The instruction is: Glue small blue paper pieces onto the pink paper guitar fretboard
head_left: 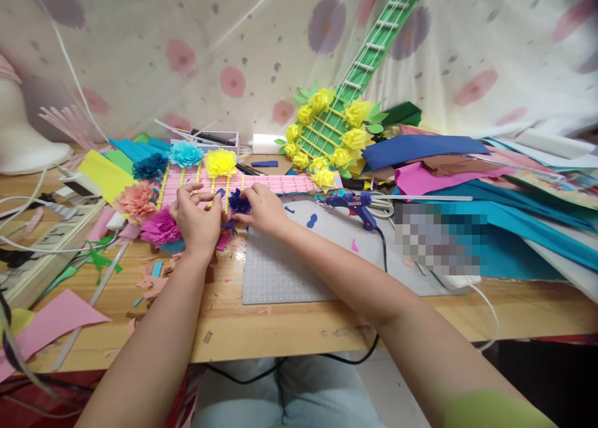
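A dark blue paper flower is pinched by my right hand, over the edge of a pink paper guitar. Close beside it, my left hand has its thumb and fingers bent together at a small blue paper petal. The guitar lies flat with yellow strips across it. Around its body sit paper flowers: a yellow one, a light blue one, a dark teal one, a salmon one and a magenta one.
A blue glue gun lies on the grey cutting mat. A green paper guitar with yellow flowers leans at the back. Coloured paper sheets pile up on the right. A power strip, cables and paper scraps occupy the left.
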`<action>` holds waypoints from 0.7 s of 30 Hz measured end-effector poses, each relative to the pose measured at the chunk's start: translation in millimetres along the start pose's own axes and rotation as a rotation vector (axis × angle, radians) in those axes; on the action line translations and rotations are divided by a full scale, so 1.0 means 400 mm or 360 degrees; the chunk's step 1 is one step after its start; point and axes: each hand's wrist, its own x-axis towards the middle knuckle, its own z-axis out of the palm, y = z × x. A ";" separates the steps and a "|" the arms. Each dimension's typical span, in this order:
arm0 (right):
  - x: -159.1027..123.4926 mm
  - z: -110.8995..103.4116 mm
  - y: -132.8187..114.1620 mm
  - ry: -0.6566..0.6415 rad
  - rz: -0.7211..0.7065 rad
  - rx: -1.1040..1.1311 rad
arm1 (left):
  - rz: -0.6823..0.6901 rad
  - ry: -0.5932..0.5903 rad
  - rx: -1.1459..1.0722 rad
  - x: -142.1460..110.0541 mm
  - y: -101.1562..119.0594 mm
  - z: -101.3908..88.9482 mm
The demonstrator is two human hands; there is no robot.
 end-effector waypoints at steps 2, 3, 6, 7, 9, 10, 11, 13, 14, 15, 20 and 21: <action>0.003 0.013 0.000 0.0029 0.0014 -0.0054 | 0.0009 -0.0015 0.0006 0.001 -0.002 0.001; 0.003 0.018 0.001 0.0038 0.0004 -0.0050 | 0.0013 -0.0014 0.0007 0.002 -0.003 0.002; -0.001 0.026 0.004 0.0053 -0.0033 0.0063 | 0.0024 0.0009 0.0024 0.003 -0.004 0.003; -0.005 0.027 0.006 0.0066 -0.0040 0.0135 | 0.0027 0.0016 0.0036 0.003 -0.003 0.003; -0.012 0.026 0.011 0.0123 -0.0032 0.0333 | 0.0029 0.0018 0.0065 0.002 -0.001 0.002; -0.016 0.024 0.014 0.0156 -0.0021 0.0463 | 0.0028 0.0015 0.0080 0.002 -0.001 0.002; -0.019 0.020 0.018 0.0190 -0.0003 0.0617 | 0.0023 0.0010 0.0095 0.002 0.000 0.001; -0.022 0.009 0.027 0.0264 0.0068 0.1012 | 0.0004 -0.0001 0.0123 0.002 0.001 0.000; -0.022 0.002 0.031 0.0287 0.0119 0.1254 | -0.0010 -0.0006 0.0134 0.002 0.001 0.000; -0.022 -0.005 0.035 0.0294 0.0176 0.1516 | -0.0023 -0.0009 0.0141 0.003 0.001 0.000; -0.020 -0.037 0.036 0.0054 0.0490 0.2523 | -0.0048 -0.0030 0.0146 0.005 0.002 -0.001; -0.021 -0.042 0.035 0.0011 0.0565 0.2574 | -0.0054 -0.0040 0.0148 0.005 0.004 -0.002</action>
